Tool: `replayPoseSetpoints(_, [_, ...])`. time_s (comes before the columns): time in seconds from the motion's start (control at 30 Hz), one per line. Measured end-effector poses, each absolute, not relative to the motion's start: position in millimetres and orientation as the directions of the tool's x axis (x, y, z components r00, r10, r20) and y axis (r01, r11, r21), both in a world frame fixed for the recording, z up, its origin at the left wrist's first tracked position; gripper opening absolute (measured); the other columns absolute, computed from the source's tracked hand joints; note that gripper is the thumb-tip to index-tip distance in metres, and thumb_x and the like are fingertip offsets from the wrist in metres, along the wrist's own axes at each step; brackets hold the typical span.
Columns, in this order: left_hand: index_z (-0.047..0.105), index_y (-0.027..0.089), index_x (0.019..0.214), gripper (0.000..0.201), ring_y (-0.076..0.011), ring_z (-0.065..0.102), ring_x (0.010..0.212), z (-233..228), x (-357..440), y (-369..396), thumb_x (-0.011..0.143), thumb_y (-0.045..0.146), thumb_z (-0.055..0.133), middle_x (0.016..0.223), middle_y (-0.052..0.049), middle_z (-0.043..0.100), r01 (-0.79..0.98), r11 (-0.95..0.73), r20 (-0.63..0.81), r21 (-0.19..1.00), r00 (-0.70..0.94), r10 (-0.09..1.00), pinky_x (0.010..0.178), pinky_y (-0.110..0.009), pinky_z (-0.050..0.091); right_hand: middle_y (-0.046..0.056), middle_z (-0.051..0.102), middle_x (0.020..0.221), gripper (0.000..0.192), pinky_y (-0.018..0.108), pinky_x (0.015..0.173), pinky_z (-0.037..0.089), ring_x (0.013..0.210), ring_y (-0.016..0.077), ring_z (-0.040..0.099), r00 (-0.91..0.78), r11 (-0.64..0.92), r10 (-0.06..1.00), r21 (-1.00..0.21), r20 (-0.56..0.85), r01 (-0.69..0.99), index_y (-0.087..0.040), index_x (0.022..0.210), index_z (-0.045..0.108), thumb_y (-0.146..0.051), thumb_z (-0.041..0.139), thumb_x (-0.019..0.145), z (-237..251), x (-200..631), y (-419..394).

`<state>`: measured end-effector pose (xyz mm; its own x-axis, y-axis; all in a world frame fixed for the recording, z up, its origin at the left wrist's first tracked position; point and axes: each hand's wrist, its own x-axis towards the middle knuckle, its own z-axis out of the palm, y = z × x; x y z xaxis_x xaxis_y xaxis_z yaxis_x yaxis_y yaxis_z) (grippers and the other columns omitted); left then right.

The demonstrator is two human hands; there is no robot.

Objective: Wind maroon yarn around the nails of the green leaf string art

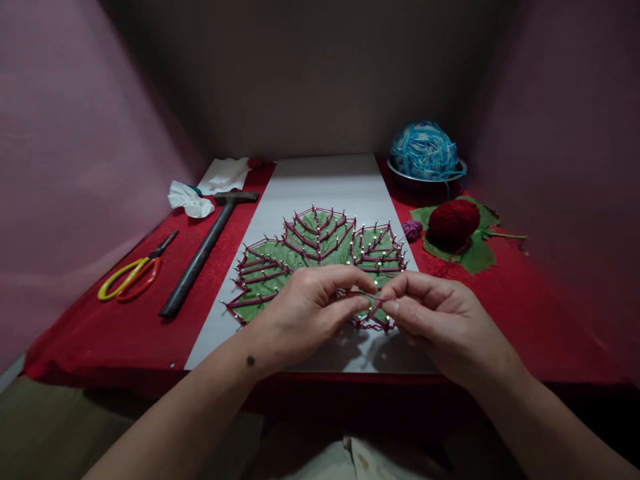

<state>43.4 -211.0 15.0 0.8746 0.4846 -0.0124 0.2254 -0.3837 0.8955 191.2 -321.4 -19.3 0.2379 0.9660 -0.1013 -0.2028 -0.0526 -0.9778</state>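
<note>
A green leaf (337, 250) lies on a white board, ringed with several upright nails and laced with dark magenta yarn along its edge and veins. Over the leaf's lower right part, my right hand (450, 320) pinches a thin strand of magenta yarn (376, 299) between thumb and forefinger. My left hand (313, 303) faces it a short way off, its thumb and forefinger curled around the same strand with a small gap at the tips. Its other fingers are hidden, and both hands cover part of the leaf.
Left of the white board (325, 175) lie a hammer (200, 257), scissors (137, 270) and crumpled white paper (191, 200). On the right are a blue yarn ball (424, 150) in a metal bowl (415, 179), a red yarn ball (454, 221) on another leaf (483, 253), and a small purple yarn ball (413, 230).
</note>
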Motion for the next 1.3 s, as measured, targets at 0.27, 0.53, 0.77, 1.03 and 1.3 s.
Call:
replayPoseSetpoints(0.27, [0.065,0.015,0.084,0.012,-0.0048,0.053,0.060,15,40,-225,0.088,0.016,0.054,0.070,0.003,0.062,0.171,-0.729,0.245,0.663,0.871,0.426,0.058,-0.015,0.039,-0.003,0.047,0.060,0.019,0.021,0.047,0.025,0.053,0.0066,0.035,0.274,-0.016,0.962,-0.999,-0.007,0.031,-0.018,0.074,0.062,-0.035,0.061,0.082,-16,187,-327])
replayPoseSetpoints(0.53, [0.060,0.012,0.082,0.013,-0.0063,0.045,0.057,13,40,-225,0.088,0.014,0.048,0.065,0.003,0.052,0.103,-0.794,0.211,0.599,0.936,0.280,0.055,-0.018,0.035,-0.006,0.039,0.053,0.025,0.020,0.042,0.018,0.047,0.0042,0.027,0.211,-0.107,0.966,-0.976,-0.147,-0.189,-0.018,0.068,0.060,-0.040,0.068,0.076,-28,191,-331])
replayPoseSetpoints(0.77, [0.061,0.009,0.086,0.013,-0.0064,0.046,0.063,10,44,-213,0.087,0.011,0.048,0.069,0.001,0.054,-0.086,-0.623,0.220,0.777,0.965,0.141,0.061,-0.016,0.039,-0.009,0.025,0.043,0.022,0.019,0.040,0.014,0.041,0.0019,0.020,0.079,-0.205,0.949,-0.786,-0.306,-0.583,-0.017,0.061,0.065,-0.032,0.081,0.059,-32,188,-334])
replayPoseSetpoints(1.03, [0.062,0.008,0.086,0.013,-0.0062,0.053,0.069,4,49,-209,0.089,0.013,0.051,0.076,-0.002,0.060,-0.148,-0.440,0.213,0.886,0.972,0.102,0.068,-0.013,0.042,-0.010,0.021,0.044,0.009,0.017,0.039,0.019,0.039,0.0017,0.016,-0.053,-0.196,0.973,-0.682,-0.226,-0.704,-0.020,0.062,0.069,-0.024,0.077,0.062,-41,191,-332])
replayPoseSetpoints(1.3, [0.062,0.008,0.085,0.010,-0.0064,0.052,0.070,1,53,-209,0.087,0.012,0.053,0.076,-0.001,0.058,-0.126,-0.408,0.191,0.904,0.974,0.121,0.070,-0.015,0.043,-0.010,0.022,0.046,0.005,0.017,0.039,0.021,0.040,0.0029,0.016,-0.054,-0.161,0.983,-0.670,-0.177,-0.725,-0.021,0.065,0.068,-0.022,0.073,0.065,-44,193,-331])
